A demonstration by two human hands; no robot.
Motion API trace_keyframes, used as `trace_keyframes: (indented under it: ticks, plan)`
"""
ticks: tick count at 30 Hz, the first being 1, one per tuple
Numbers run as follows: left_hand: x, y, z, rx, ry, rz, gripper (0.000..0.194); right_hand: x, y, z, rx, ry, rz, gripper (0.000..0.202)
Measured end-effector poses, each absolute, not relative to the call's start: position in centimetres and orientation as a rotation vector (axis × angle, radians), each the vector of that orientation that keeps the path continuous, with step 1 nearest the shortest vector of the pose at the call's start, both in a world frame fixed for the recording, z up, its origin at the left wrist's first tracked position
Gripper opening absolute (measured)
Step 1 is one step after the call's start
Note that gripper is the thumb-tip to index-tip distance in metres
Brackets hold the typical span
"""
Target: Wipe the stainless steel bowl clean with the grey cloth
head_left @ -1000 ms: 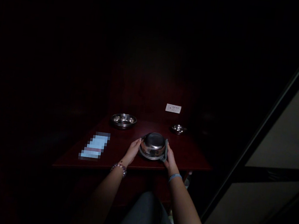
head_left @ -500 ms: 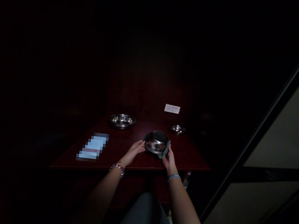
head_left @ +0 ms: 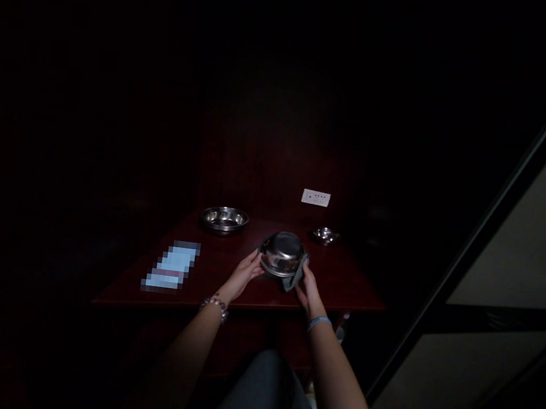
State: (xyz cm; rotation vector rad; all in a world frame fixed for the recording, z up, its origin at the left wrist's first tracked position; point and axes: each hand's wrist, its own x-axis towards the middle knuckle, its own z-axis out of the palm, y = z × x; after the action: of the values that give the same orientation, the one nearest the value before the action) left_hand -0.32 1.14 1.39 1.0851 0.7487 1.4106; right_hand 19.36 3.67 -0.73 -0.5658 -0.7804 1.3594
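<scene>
A shiny metal bowl is held bottom up over the front half of the dark red table. My left hand grips its rim from the left, with the fingers reaching beneath. On the other side, my right hand presses a grey cloth against the bowl's right edge. The fingertips of that hand are partly hidden by the cloth. Farther back stand a larger metal basin on the left and a small metal bowl on the right, both with their openings up.
A blurred-out light blue flat item lies at the table's left. Behind the table, a white socket panel is set in the dark wall. A dark-framed pale panel slants along the right.
The upturned bowl has shifted slightly up and to the left, both hands still on it. More of the cloth now hangs below its right edge.
</scene>
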Motion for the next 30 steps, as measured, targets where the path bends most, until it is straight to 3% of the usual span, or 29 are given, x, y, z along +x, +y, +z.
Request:
trace_keyframes:
  ticks: [5,11,18,24,30]
  plan:
    - [-0.3,1.7,1.1,1.011,0.750,1.452,0.066,19.5,3.5,-0.7,-0.586,-0.832,1.368,0.029]
    - [-0.2,2.2,0.9,0.948,0.685,1.616,0.057,19.5,3.3,-0.9,-0.592,-0.954,1.353,0.049]
    - [0.1,2.0,0.9,1.008,0.683,1.596,0.063,19.7,3.9,-1.2,-0.635,-0.984,1.335,0.060]
    - [-0.3,2.0,0.8,1.023,0.733,1.482,0.062,19.8,4.4,-1.6,-0.621,-0.890,1.325,0.056]
    - [-0.1,1.1,1.4,1.122,0.823,1.407,0.054,19.6,4.7,-1.4,-0.625,-0.723,1.361,0.039]
